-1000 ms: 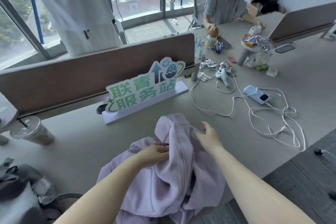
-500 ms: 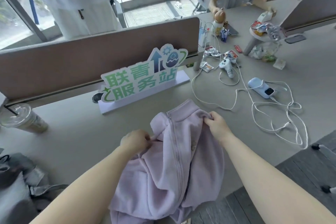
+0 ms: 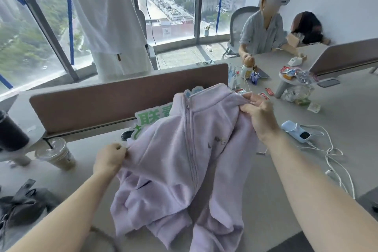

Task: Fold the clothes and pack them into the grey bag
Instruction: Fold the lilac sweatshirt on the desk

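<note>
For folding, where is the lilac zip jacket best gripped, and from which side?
At the shoulders, one from each side, as the left hand and right hand pinch the lilac jacket now: its collar is up, the zip runs down the middle and the body hangs to the table.

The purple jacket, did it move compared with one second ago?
Yes. The purple jacket went up: its collar now covers part of the green sign, where before it lay below it on the table. Both hands hold it.
</note>
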The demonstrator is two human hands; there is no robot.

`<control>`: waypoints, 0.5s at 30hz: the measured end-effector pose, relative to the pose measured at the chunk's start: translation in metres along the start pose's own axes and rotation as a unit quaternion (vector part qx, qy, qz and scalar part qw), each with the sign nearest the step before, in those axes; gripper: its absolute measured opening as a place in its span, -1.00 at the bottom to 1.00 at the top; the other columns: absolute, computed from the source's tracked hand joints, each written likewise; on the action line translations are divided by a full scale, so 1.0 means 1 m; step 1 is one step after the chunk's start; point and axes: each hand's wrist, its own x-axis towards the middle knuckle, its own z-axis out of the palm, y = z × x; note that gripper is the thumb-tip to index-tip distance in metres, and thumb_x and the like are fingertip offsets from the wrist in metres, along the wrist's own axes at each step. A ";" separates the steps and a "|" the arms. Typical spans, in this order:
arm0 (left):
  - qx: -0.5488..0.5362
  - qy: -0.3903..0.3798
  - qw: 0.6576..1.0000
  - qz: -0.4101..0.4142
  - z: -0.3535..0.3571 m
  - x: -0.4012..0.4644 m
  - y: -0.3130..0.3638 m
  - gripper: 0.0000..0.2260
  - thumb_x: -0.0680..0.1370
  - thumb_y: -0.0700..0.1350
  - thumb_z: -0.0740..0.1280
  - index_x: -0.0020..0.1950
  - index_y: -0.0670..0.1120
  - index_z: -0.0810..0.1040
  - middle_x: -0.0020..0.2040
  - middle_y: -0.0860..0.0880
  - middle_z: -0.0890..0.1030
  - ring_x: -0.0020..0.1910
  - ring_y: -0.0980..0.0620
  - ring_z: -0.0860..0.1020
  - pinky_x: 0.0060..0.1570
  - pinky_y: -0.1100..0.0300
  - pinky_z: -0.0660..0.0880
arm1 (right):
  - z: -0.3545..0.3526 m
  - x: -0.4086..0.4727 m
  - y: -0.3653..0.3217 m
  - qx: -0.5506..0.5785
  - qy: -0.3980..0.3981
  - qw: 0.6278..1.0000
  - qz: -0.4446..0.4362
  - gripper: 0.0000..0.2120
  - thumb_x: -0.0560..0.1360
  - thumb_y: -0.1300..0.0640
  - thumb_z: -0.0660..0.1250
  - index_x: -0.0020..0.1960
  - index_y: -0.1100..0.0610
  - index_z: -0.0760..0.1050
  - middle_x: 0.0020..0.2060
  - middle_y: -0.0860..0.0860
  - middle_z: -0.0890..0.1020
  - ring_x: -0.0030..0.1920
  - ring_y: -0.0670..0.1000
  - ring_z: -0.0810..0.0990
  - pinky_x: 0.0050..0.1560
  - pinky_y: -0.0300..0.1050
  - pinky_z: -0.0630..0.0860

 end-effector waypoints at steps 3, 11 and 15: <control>0.129 -0.146 0.980 -0.042 0.005 -0.023 0.003 -0.80 0.31 0.05 0.28 -0.30 -0.06 0.58 -0.31 -0.01 0.63 -0.29 -0.01 0.55 -0.24 0.19 0.46 | 0.020 -0.014 0.012 -0.065 -0.081 0.994 0.025 -0.76 0.29 0.21 0.30 -0.08 0.26 0.61 -0.24 0.07 0.61 -0.23 -0.06 0.54 -0.24 -0.24 0.43; -0.020 -0.181 0.976 0.123 0.057 -0.032 0.024 -0.83 0.53 -0.06 0.25 0.00 0.00 0.64 0.00 -0.03 0.65 0.04 -0.12 0.59 0.05 0.08 0.51 | 0.024 -0.052 0.063 -0.151 -0.162 0.972 0.075 -0.75 0.36 0.09 0.38 -0.27 0.30 0.48 -0.39 0.00 0.35 -0.33 -0.09 0.29 -0.31 -0.19 0.21; 0.096 -0.141 0.958 0.231 0.079 -0.034 0.033 -0.74 0.57 -0.14 0.26 0.18 0.08 0.63 0.15 0.07 0.64 0.15 -0.03 0.52 0.06 0.18 0.41 | 0.006 -0.055 0.066 -0.057 -0.128 0.984 0.113 -0.78 0.39 0.16 0.34 -0.14 0.33 0.46 -0.26 0.10 0.43 -0.22 0.04 0.35 -0.23 -0.08 0.28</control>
